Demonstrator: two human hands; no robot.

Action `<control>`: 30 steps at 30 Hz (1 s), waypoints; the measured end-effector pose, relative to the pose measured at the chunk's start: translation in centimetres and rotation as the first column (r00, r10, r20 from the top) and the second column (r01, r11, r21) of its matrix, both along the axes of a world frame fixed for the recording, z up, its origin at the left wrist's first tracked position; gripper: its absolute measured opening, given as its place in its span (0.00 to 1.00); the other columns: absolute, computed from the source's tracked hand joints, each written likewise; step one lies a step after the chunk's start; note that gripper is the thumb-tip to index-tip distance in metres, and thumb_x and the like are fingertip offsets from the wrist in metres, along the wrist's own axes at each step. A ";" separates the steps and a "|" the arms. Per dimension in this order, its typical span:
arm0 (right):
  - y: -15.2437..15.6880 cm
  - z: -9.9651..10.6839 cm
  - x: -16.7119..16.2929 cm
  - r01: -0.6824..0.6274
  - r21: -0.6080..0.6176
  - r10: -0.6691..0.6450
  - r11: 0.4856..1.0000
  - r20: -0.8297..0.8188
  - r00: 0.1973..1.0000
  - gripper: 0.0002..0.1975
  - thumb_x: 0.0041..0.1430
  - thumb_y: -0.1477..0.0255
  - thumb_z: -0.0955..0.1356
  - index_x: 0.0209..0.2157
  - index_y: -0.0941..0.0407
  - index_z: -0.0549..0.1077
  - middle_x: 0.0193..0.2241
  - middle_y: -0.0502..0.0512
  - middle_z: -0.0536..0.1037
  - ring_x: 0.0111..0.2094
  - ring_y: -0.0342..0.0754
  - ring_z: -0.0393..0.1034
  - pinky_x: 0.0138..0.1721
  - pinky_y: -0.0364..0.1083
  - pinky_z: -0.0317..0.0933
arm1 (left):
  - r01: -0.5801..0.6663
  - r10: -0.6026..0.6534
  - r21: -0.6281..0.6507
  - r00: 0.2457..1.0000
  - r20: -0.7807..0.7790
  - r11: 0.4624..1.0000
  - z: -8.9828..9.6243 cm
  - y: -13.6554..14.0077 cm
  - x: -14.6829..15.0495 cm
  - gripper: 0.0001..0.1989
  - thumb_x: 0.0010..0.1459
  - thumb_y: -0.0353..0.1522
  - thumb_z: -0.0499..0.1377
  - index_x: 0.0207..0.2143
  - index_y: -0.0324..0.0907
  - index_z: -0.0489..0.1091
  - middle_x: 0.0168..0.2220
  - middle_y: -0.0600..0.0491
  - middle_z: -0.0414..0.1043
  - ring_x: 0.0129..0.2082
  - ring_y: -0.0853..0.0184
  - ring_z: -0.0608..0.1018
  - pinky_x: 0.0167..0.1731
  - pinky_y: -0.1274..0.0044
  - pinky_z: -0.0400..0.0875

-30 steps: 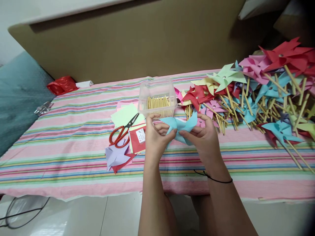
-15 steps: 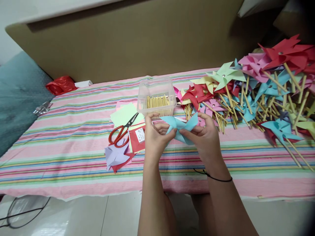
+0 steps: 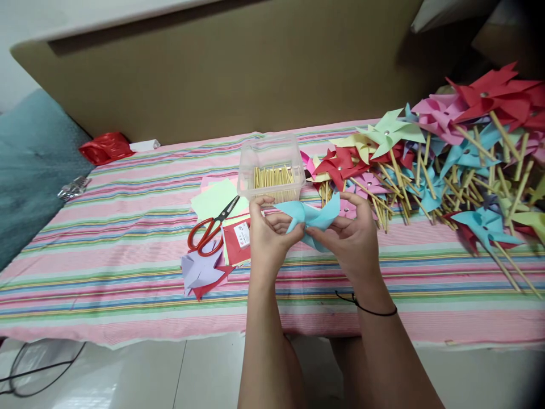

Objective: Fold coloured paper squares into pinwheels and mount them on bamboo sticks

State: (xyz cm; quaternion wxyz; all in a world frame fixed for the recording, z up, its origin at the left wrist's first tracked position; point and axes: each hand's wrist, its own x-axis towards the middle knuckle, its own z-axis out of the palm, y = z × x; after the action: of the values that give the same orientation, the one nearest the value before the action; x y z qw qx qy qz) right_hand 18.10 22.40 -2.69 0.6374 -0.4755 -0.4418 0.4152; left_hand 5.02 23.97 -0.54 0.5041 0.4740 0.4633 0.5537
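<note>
Between my two hands is a light blue paper pinwheel [image 3: 313, 218], its blades curled in toward the middle. My left hand [image 3: 275, 233] pinches its left side, thumb near the centre. From the other side my right hand [image 3: 351, 238] grips it, with the thumb also close to the centre and the forefinger at the upper right blade. The fingers behind the paper are partly hidden. Just beyond my hands stands a clear plastic box [image 3: 270, 156] with many short wooden sticks [image 3: 275, 176]. Red-handled scissors [image 3: 213, 226] lie left of my left hand.
Finished pinwheels on sticks [image 3: 392, 133] are heaped at the right. Near the scissors lie green paper sheets [image 3: 213, 199], a red packet [image 3: 233, 243] and a cut purple piece [image 3: 202, 270]. A red plastic bag [image 3: 106, 149] rests at the back left of the striped cloth [image 3: 128, 238].
My right hand has shifted slightly left, bringing the right blade of the blue pinwheel a little inward. My left hand keeps nearly the same place.
</note>
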 end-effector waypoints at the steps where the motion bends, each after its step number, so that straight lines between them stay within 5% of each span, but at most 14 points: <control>1: 0.0 0.0 0.0 -0.002 0.005 0.002 1.000 0.005 1.000 0.34 0.40 0.70 0.78 0.48 0.49 0.61 0.26 0.48 0.81 0.28 0.51 0.77 0.31 0.51 0.74 | 0.003 -0.003 0.001 1.000 0.002 1.000 0.0 0.0 0.0 0.28 0.42 0.26 0.65 0.41 0.47 0.52 0.22 0.65 0.71 0.18 0.76 0.72 0.22 0.84 0.66; 30: 0.0 0.3 0.2 0.038 -0.061 -0.043 0.997 -0.088 0.995 0.32 0.35 0.68 0.79 0.43 0.47 0.65 0.25 0.46 0.79 0.29 0.54 0.78 0.36 0.56 0.74 | 0.073 -0.071 -0.020 0.994 0.079 0.997 0.3 -0.2 0.1 0.29 0.42 0.26 0.67 0.42 0.46 0.53 0.22 0.64 0.73 0.20 0.75 0.74 0.24 0.83 0.68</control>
State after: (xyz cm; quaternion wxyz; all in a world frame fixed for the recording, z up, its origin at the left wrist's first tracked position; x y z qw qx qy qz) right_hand 18.28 22.41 -2.38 0.6505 -0.4839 -0.3908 0.4358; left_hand 5.08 23.81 -0.27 0.5466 0.4627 0.4322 0.5480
